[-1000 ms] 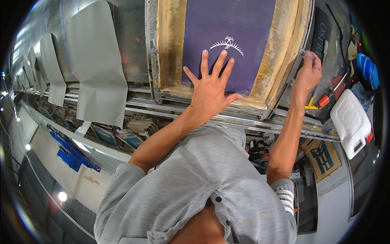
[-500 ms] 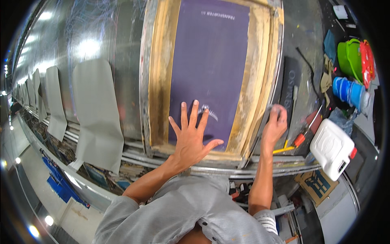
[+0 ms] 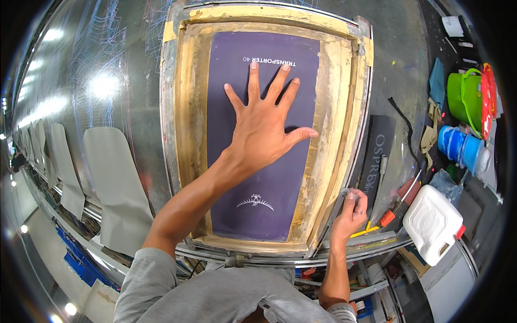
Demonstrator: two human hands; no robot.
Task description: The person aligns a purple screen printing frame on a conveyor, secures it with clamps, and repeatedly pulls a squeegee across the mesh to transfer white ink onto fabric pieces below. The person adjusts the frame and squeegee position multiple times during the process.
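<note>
Inside the wooden frame (image 3: pixel 186 107) lies a purple panel (image 3: pixel 258 185), the left hand (image 3: pixel 261 129) spread wide and flat over it, grasping nothing. Just beside the frame's right side, the right hand (image 3: pixel 350 216) curls; whether it grips anything, I cannot tell.

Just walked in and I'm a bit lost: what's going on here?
A person's left hand is spread, palm down, over a purple panel inside a frame. The right hand, half-curled, is by the frame's right edge; whether it grips anything is unclear. Grey sheets lie in a row to the left.
</note>
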